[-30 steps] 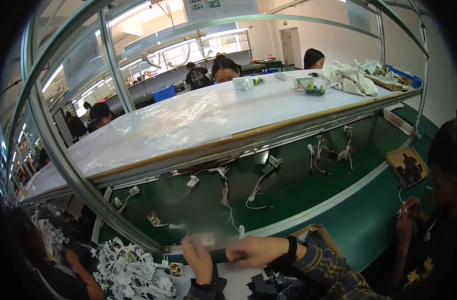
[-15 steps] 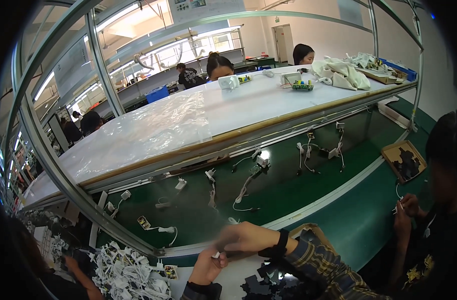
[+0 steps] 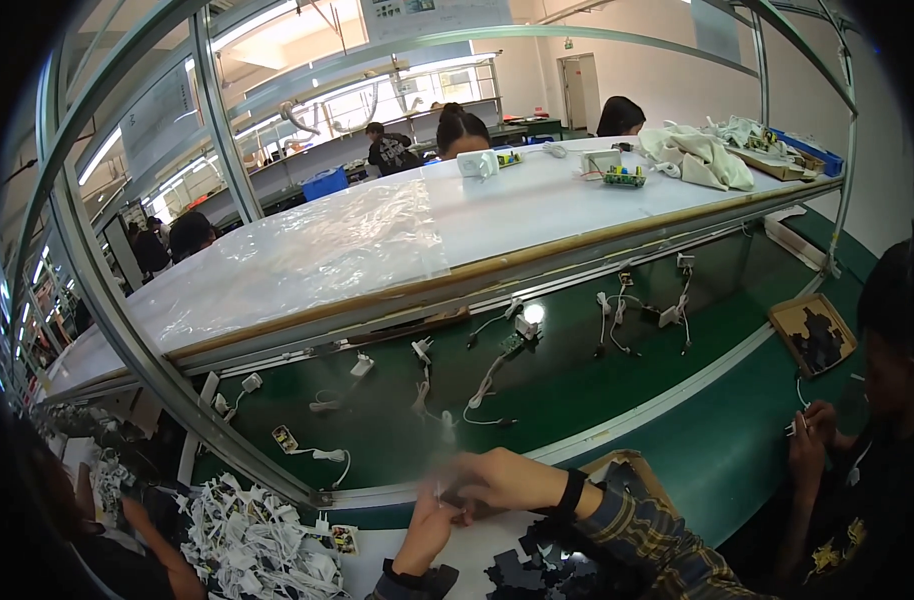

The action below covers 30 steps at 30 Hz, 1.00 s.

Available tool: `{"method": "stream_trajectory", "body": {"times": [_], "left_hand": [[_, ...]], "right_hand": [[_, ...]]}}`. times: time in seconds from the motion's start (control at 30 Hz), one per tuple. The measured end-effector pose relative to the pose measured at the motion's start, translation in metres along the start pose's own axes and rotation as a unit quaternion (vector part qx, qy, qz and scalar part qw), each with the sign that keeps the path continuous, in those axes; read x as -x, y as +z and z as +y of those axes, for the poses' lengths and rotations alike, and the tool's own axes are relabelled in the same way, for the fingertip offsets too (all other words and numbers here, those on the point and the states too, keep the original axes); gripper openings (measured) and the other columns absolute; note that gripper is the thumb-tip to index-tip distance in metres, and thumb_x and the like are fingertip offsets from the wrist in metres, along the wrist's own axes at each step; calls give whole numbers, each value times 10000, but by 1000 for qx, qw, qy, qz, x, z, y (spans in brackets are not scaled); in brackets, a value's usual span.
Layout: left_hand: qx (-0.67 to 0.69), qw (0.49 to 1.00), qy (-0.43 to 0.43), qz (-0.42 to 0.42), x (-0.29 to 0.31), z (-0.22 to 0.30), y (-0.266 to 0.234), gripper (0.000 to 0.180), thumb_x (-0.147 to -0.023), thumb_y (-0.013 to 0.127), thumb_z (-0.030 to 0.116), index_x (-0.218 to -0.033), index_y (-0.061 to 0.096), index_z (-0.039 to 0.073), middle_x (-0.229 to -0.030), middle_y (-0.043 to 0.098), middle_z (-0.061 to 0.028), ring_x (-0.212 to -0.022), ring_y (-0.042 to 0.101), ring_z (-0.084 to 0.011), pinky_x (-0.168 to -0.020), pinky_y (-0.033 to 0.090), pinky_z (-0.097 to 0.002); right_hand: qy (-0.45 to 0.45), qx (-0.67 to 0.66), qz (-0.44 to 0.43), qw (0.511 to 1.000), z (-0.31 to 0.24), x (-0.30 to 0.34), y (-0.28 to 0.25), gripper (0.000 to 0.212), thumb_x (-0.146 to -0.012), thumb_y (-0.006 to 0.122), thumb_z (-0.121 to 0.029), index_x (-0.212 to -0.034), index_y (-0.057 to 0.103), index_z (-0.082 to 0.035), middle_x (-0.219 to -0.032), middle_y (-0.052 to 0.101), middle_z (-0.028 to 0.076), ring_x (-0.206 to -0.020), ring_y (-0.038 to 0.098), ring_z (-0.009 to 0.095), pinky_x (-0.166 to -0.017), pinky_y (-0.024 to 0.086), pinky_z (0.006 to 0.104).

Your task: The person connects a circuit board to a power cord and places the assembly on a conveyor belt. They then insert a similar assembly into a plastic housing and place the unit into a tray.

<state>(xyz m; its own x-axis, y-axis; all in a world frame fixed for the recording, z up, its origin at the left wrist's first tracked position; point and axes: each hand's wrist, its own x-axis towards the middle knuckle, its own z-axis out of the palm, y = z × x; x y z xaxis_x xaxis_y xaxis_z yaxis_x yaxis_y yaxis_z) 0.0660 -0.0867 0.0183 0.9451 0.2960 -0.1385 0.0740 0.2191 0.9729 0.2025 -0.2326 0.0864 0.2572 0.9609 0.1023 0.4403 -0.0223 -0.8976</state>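
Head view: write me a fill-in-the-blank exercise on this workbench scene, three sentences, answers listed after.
1. The conveyor belt carrying the small white corded parts is ____ in colour.
2. The person's right hand and left hand meet just in front of the belt, and the right forearm wears a ____ sleeve.
3. The heap of white cables lies to the person's ____.

Missing words: green; plaid; left

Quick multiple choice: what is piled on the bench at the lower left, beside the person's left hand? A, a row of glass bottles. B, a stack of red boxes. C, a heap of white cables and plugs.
C: a tangled heap of white cables lies at the lower left, just left of the left hand.
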Motion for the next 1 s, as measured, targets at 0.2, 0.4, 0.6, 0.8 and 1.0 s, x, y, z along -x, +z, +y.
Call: {"method": "stream_trajectory", "body": {"times": [0.2, 0.4, 0.6, 0.8, 1.0], "left_hand": [[-12, 998, 28, -50, 4, 0, 3, 603, -835, 475, -75, -1391, 317, 96, -1092, 583, -110, -918, 646, -245, -784, 556, -360], [-15, 999, 39, -23, 2, -5, 6, 605, -848, 470, -40, -1415, 307, 95, -1198, 548, -108, -998, 642, -251, -841, 567, -383], [31, 999, 15, 27, 5, -1, 4, 522, -881, 480, 65, -1390, 370, 100, -1182, 567, -94, -1029, 644, -236, -817, 576, -397], [49, 998, 7, 28, 7, 5, 6, 460, -905, 475, 137, -1362, 427, 106, -1166, 589, -88, -1022, 644, -226, -786, 574, -384], [31, 999, 20, 36, 8, 6, 10, 432, -917, 477, 153, -1344, 457, 91, -1144, 607, -86, -935, 639, -196, -746, 557, -354]], "right_hand": [[-11, 62, 3, 998, 6, 3, 5, 279, -906, 608, -65, -1181, 653, -62, -973, 684, 161, -841, 723, 291, -751, 571, 365], [-99, 163, 65, 979, 14, -2, 16, 284, -858, 659, -68, -1138, 620, -42, -993, 641, 162, -860, 650, 377, -729, 521, 464], [-28, 210, 41, 976, 6, -3, 23, 251, -857, 638, -103, -1104, 635, -57, -967, 661, 138, -901, 638, 384, -762, 515, 477], [-91, 189, 72, 975, 3, 0, 21, 229, -855, 621, -106, -1079, 644, -68, -930, 655, 127, -890, 638, 368, -753, 516, 470], [-104, 196, 86, 971, 4, -1, 24, 202, -854, 623, -107, -1050, 653, -65, -927, 640, 126, -929, 630, 354, -756, 520, 458]]}}
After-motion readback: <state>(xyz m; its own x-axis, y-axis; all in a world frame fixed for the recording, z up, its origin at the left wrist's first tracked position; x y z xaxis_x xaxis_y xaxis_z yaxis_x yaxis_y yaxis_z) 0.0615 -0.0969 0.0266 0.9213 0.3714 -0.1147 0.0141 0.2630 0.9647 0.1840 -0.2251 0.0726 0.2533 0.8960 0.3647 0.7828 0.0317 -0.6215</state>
